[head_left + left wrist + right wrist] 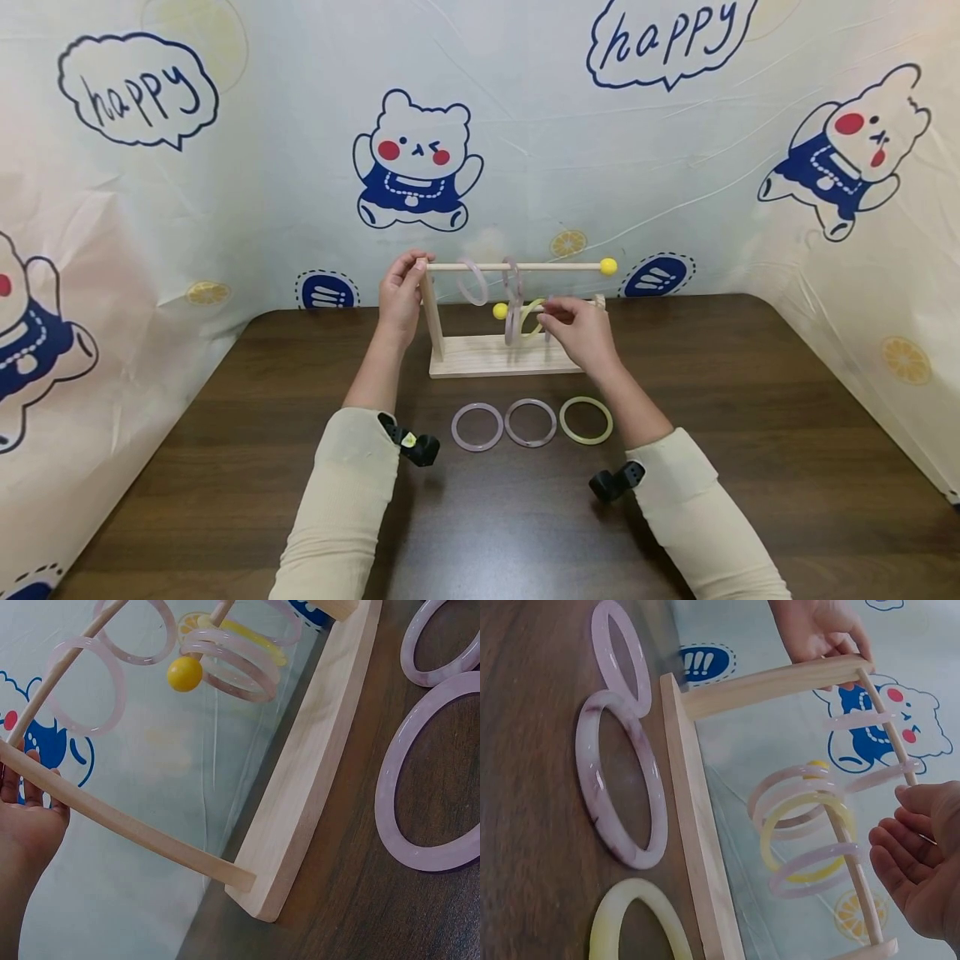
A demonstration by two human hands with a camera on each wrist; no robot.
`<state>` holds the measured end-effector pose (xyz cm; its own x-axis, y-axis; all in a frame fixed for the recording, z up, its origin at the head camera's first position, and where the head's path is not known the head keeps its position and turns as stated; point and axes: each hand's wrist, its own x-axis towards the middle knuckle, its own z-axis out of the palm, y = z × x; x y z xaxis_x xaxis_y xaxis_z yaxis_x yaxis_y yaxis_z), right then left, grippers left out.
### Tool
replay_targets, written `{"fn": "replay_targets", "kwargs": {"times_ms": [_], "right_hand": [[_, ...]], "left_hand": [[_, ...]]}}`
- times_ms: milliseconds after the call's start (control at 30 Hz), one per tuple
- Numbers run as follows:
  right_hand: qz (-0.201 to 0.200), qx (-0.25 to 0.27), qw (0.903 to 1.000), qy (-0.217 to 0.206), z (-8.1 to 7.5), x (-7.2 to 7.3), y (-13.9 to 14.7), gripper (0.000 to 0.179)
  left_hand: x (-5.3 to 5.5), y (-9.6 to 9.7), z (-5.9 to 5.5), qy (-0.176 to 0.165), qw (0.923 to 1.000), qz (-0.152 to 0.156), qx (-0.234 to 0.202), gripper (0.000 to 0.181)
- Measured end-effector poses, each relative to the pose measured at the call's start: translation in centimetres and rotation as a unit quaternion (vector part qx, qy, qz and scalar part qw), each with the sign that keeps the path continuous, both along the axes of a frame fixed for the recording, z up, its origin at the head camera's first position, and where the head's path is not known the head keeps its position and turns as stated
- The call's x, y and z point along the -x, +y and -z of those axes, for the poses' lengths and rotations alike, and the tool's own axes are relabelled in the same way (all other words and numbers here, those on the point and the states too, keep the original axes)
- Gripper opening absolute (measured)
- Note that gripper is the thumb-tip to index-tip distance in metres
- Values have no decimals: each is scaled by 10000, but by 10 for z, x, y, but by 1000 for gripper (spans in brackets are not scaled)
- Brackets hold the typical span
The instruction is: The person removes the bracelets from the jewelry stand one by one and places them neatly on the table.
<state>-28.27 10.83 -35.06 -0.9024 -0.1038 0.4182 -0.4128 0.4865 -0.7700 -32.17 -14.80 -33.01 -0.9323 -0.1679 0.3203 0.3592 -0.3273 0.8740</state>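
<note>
A wooden bangle rack [495, 357] stands at the back of the table. My left hand [401, 298] grips the top of its left post [127, 817]. Two pale lilac bangles hang on the upper rod [562, 267], one of them [86, 686] nearer the left post. The lower rod [859, 900] carries several bangles, among them a yellow bangle [767, 844] and a lilac bangle [810, 870]. My right hand [581, 332] is beside the lower rod's bangles, fingers loosely bent. In the right wrist view nothing shows between its thumb and fingers.
On the table in front of the rack lie a lilac bangle [455, 427], a marbled lilac bangle [589, 780] and a yellow-green bangle [587, 442] in a row. Yellow balls cap the upper rod [608, 267] and lower rod [184, 674]. A printed cloth [525, 167] hangs behind the table.
</note>
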Motion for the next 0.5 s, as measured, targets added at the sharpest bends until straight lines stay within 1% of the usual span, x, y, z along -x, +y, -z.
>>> {"fn": "replay_targets", "kwargs": {"times_ms": [233,500], "right_hand": [[-109,305,9995,-25,-4,3,-11,26],[-44,292,9996,-1,-10,9,-21,30]], "left_hand": [[-1,-1,0,15,10000,21,-38,12],[0,-1,0,-34,10000,-2,90,9]]}}
